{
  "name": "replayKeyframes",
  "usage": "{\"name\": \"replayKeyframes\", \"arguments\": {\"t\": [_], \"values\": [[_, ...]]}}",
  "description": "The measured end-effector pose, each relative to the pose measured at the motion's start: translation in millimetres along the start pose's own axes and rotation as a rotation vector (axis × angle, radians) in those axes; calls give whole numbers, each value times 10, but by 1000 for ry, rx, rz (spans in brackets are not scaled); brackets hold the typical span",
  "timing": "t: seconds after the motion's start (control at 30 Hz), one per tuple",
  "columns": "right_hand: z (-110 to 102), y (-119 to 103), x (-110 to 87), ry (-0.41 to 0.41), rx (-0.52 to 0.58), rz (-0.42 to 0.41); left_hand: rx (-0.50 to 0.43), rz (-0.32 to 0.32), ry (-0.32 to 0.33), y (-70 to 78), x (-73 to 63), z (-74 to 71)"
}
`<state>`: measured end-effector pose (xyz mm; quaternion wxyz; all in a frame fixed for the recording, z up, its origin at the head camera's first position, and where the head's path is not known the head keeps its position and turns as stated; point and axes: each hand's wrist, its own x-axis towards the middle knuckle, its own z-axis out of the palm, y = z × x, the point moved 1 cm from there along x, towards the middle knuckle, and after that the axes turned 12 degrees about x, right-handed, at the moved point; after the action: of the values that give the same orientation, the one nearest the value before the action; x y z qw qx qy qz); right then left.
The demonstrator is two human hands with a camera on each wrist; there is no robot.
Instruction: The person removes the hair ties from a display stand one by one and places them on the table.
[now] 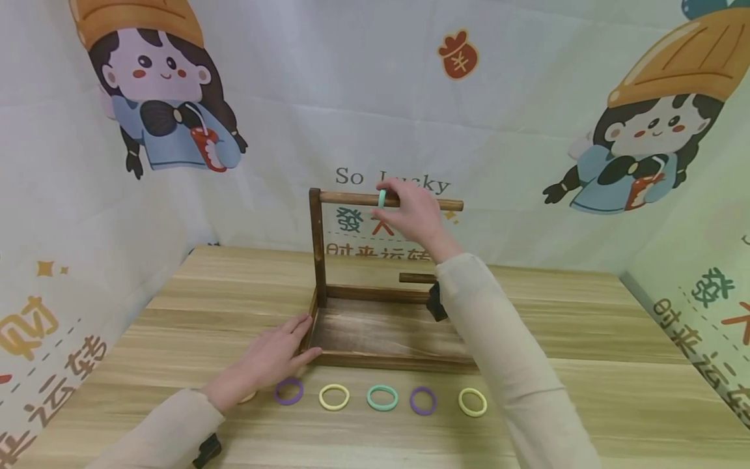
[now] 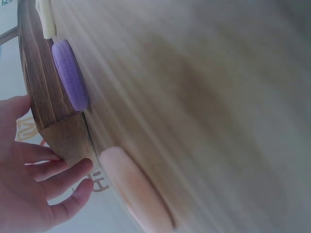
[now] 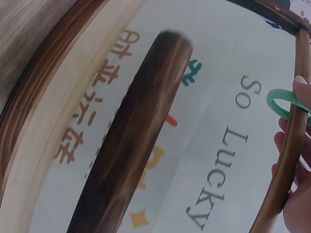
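A dark wooden rack with a tray base stands on the table. My right hand pinches a green hair tie at the upper rod; in the right wrist view the hair tie loops round that rod. My left hand touches the tray's left front corner, its fingers fairly straight on the side and its thumb by the front edge. In the left wrist view, a purple hair tie and a peach one lie near this hand.
Before the rack lies a row of hair ties: purple, yellow, green, purple and yellow. A shorter lower rod is partly hidden by my right arm. Printed cloth hangs behind the table.
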<state>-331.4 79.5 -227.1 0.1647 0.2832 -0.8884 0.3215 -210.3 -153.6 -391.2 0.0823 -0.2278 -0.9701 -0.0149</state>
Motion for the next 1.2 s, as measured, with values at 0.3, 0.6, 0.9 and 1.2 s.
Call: {"name": "replayKeyframes", "arguments": {"t": [0.3, 0.6, 0.9, 1.2], "values": [[-139, 175, -101, 33, 62, -5, -7, -3, -1, 3, 3, 9], [-242, 268, -194, 54, 111, -44, 3, -2, 14, 1, -1, 21], [-313, 375, -261, 77, 183, -28, 4, 1, 19, 11, -10, 7], [-401, 499, -339, 142, 292, -20, -3, -5, 18, 12, -13, 8]]}}
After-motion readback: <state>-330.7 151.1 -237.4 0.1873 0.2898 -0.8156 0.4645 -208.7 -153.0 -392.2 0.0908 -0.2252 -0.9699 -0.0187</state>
